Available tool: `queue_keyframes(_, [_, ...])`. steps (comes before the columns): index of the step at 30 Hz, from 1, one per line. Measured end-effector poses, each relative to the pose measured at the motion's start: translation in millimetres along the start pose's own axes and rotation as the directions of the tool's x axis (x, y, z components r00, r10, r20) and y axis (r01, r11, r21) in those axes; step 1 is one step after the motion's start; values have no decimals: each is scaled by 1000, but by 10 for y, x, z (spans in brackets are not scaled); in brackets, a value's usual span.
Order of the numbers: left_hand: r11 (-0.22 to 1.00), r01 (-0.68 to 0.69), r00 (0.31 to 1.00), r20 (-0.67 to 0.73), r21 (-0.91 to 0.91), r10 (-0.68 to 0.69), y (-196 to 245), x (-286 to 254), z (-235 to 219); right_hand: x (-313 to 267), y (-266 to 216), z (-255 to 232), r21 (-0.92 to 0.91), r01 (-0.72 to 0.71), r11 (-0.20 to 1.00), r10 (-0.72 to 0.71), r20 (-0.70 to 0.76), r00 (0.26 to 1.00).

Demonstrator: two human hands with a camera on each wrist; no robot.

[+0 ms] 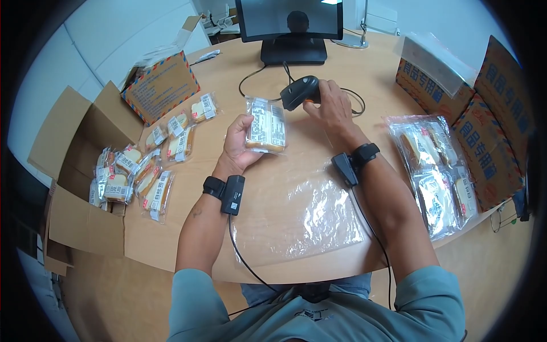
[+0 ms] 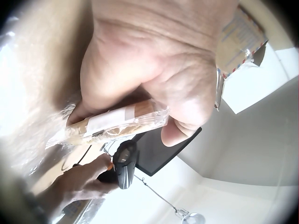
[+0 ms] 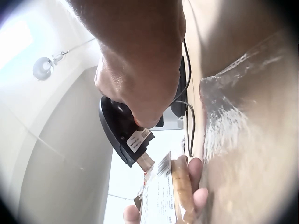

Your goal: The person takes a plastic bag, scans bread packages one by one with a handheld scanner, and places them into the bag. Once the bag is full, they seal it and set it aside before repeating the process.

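The left hand (image 1: 238, 143) grips a wrapped bread pack (image 1: 266, 126) by its left side, thumb on the labelled face. Curled round a black handheld scanner (image 1: 300, 93), the right hand (image 1: 335, 111) holds it just above and right of the pack. In the right wrist view the scanner (image 3: 122, 130) faces the label of the pack (image 3: 160, 198), near its upper end. The left wrist view shows the pack (image 2: 112, 126) edge-on between thumb and fingers, with the scanner (image 2: 124, 163) beyond it. A flat transparent bag (image 1: 302, 222) lies on the table before the person.
Several bread packs (image 1: 151, 182) lie at the left by an open carton (image 1: 85, 211). Another box (image 1: 161, 88) stands behind them. At the right are a filled clear bag (image 1: 436, 176) and cartons (image 1: 484, 154). A monitor (image 1: 290, 20) stands at the back; a cable (image 1: 245, 85) crosses the table.
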State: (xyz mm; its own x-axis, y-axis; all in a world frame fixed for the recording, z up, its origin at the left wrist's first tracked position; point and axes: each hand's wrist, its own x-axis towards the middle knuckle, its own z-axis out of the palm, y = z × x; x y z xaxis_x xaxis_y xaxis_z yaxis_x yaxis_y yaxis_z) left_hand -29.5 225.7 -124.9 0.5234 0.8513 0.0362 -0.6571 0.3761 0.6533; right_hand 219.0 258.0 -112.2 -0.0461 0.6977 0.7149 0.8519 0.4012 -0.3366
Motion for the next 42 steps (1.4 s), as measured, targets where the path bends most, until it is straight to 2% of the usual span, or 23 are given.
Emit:
queue_keyframes(4, [998, -10, 1000, 2, -67, 11, 73, -27, 83, -25, 1, -80, 14, -60, 998, 60, 19, 998])
queue_keyframes(6, [993, -53, 995, 84, -103, 62, 171, -64, 69, -49, -9, -161, 47, -77, 996, 77, -9, 997])
queue_keyframes(7, [988, -108, 994, 2, -112, 109, 220, -60, 45, -57, 3, -196, -3, -117, 993, 117, 14, 993])
queue_keyframes(10, [975, -200, 980, -30, -97, 198, 350, -114, -4, -77, 114, -194, -113, -173, 979, 180, 58, 982])
queue_keyframes(12, [970, -239, 971, -32, -35, 238, 408, -144, 14, -80, 208, -132, -171, -187, 967, 202, 76, 976])
queue_keyframes(14, [951, -309, 943, -124, 10, 308, 474, -159, 40, -59, 252, -105, -208, -224, 952, 247, 91, 965])
queue_keyframes(18, [943, -325, 945, -13, 71, 326, 543, -173, -29, -35, 286, -116, -265, -213, 940, 252, 124, 960])
queue_keyframes(21, [934, -308, 947, -33, 181, 319, 557, -120, -69, -36, 276, -165, -298, -189, 936, 233, 119, 965])
queue_keyframes(22, [932, -314, 945, -30, 180, 325, 532, -145, 10, -28, 299, -143, -299, -163, 940, 188, 55, 981])
queue_keyframes(24, [696, -388, 857, -42, 604, 514, 427, -178, 274, 87, 265, -171, -304, -126, 944, 128, -14, 992])
queue_keyframes(25, [524, -404, 807, 21, 750, 590, 382, -159, 326, 185, 195, -232, -42, -189, 981, 193, 101, 976])
queue_keyframes(26, [521, -414, 801, 27, 747, 598, 371, -152, 349, 283, 110, -306, 211, -268, 940, 220, 226, 949])
queue_keyframes(27, [369, -363, 827, 113, 856, 551, 357, -158, 366, 356, 7, -356, 480, -411, 775, 205, 425, 882])
queue_keyframes(28, [196, -310, 854, 183, 930, 487, 333, -161, 376, 376, -188, -479, 478, -403, 780, 197, 424, 884])
queue_keyframes(29, [53, -376, 791, 290, 925, 539, 262, -118, 360, 330, -439, -643, 620, -534, 575, 175, 544, 821])
queue_keyframes(30, [54, -377, 787, 289, 925, 544, 218, -132, 390, 280, -610, -716, 690, -647, 326, 115, 650, 751])
queue_keyframes(32, [-498, -252, 726, 502, 830, 469, 146, -213, 495, 253, -689, -646, 704, -651, 283, 90, 657, 749])
queue_keyframes(34, [-474, -251, 727, 488, 844, 483, 86, -276, 542, 234, -688, -501, 703, -552, 449, 4, 616, 787])
queue_keyframes(35, [-464, -259, 734, 485, 847, 475, 67, -297, 528, 216, -694, -455, 668, -576, 470, 70, 623, 779])
queue_keyframes(37, [-452, -264, 738, 480, 852, 474, 57, -317, 459, 182, -594, -299, 674, -554, 488, 66, 605, 794])
queue_keyframes(39, [-447, -264, 620, 505, 855, 600, 71, -295, 328, 186, -473, -217, 679, -533, 505, 59, 589, 806])
queue_keyframes(40, [-443, -259, 617, 500, 859, 608, 125, -313, 276, 223, -404, -203, 702, -525, 482, 109, 546, 831])
queue_keyframes(42, [-147, -179, 651, 229, 973, 724, 265, -417, 117, 297, -226, -190, 718, -520, 463, 159, 510, 845])
